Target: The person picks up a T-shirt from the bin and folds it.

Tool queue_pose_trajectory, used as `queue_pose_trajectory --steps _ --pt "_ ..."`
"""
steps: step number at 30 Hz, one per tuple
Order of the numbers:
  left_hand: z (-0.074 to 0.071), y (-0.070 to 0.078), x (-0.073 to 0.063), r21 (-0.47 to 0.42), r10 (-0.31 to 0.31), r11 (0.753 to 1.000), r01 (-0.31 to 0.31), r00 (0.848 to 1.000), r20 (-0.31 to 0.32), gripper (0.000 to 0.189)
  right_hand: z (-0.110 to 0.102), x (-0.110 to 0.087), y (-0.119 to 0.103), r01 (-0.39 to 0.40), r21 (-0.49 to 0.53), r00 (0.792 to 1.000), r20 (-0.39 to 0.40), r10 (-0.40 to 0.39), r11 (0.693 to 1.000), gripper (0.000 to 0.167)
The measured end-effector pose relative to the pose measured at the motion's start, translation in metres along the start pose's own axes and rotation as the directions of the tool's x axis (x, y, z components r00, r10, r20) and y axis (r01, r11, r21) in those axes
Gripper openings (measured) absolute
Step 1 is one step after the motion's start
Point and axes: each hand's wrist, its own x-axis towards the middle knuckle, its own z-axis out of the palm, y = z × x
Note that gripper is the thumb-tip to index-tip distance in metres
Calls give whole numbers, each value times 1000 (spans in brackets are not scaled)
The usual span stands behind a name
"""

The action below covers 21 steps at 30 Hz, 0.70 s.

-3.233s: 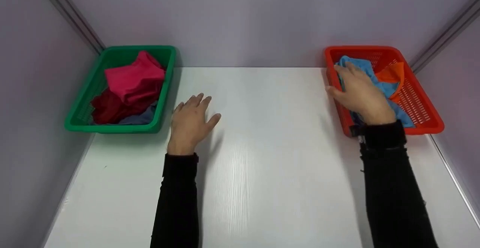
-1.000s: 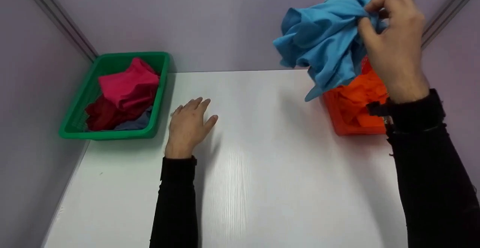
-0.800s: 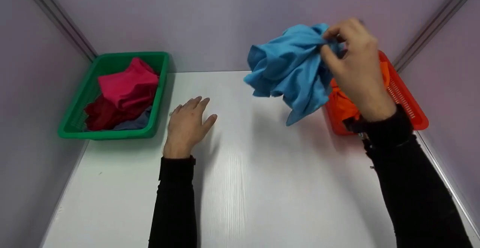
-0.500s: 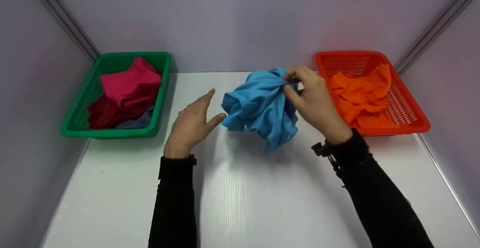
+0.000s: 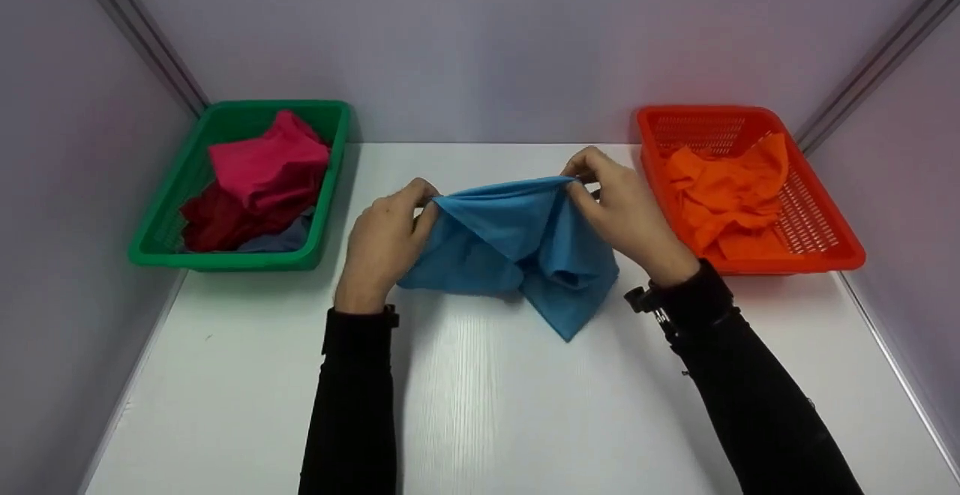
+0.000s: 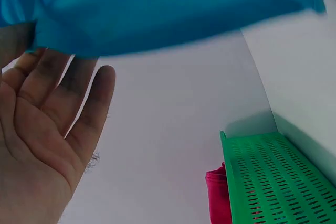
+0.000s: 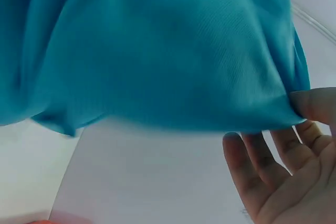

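A blue cloth [image 5: 495, 232] hangs between both hands above the white table, its top edge stretched across and its lower part falling in loose folds with one corner pointing down. At its upper left corner, my left hand [image 5: 386, 244] pinches the fabric between thumb and fingers. My right hand [image 5: 626, 210] pinches the upper right end the same way. In the left wrist view the cloth [image 6: 157, 14] spans the top, with the left thumb pressed on its edge. The right wrist view has the cloth [image 7: 168, 61] filling the upper half, gripped by the right thumb and fingers.
A green basket [image 5: 225, 259] at the back left holds a pink cloth [image 5: 270, 161], a dark red cloth [image 5: 217, 217] and a grey-blue one [image 5: 277, 240]. At the back right, a red basket [image 5: 817, 262] holds orange cloth [image 5: 724, 195]. Walls stand behind and at both sides.
My right hand has lifted the blue cloth from the red basket and brought it left to the middle. My left hand has taken hold of the other end, and the bundle has spread out.
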Motion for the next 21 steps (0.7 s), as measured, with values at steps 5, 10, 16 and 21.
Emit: queue_pose_trajectory --steps 5,10,16,21 --pt "1 2 -1 28 8 1000 -8 1000 16 20 -1 7 2 -36 -25 999 9 36 999 18" --pt "2 1 -1 9 -3 1000 3 1000 6 20 6 11 8 -17 -88 1000 1 17 996 19" --pt "1 -10 0 7 -50 999 51 995 -85 21 14 13 22 -72 -133 984 150 92 989 29" --pt "5 -26 3 91 -106 989 118 986 -130 22 18 2 31 -83 -192 960 248 130 978 44"
